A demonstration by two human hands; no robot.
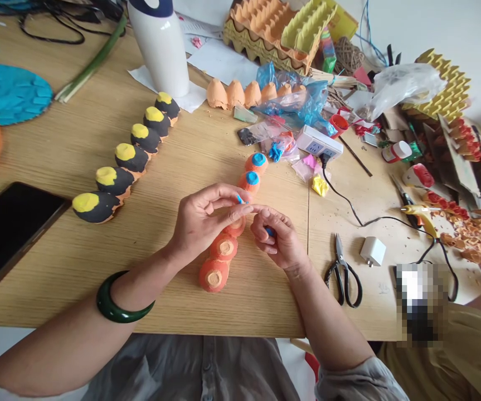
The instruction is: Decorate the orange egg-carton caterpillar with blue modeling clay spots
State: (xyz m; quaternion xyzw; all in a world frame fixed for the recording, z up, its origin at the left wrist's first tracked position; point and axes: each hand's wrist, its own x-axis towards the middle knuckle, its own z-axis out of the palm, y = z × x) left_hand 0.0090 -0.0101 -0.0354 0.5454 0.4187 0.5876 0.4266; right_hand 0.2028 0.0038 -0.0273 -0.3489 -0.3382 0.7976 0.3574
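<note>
A row of orange egg-carton cups (pixel 219 264) lies on the table beneath my hands. The far two cups carry blue clay caps (pixel 252 178); the nearest two show bare, paler tops. The middle of the row is partly hidden by my hands. Above it my left hand (pixel 207 217), a green bangle on its wrist, pinches a small piece of blue clay (pixel 241 199) between thumb and fingers. My right hand (pixel 277 236) points its index finger to the left fingertips, touching or nearly so. More blue clay (pixel 270 231) shows in its curled fingers.
At left are a row of black cups with yellow tops (pixel 134 159) and a phone (pixel 12 236). Scissors (pixel 340 273), a white plug adapter (pixel 373 252) and a power strip (pixel 319 143) with its cable lie right. A white bottle (pixel 163 50) stands behind. Another person's sleeve (pixel 453 356) is at lower right.
</note>
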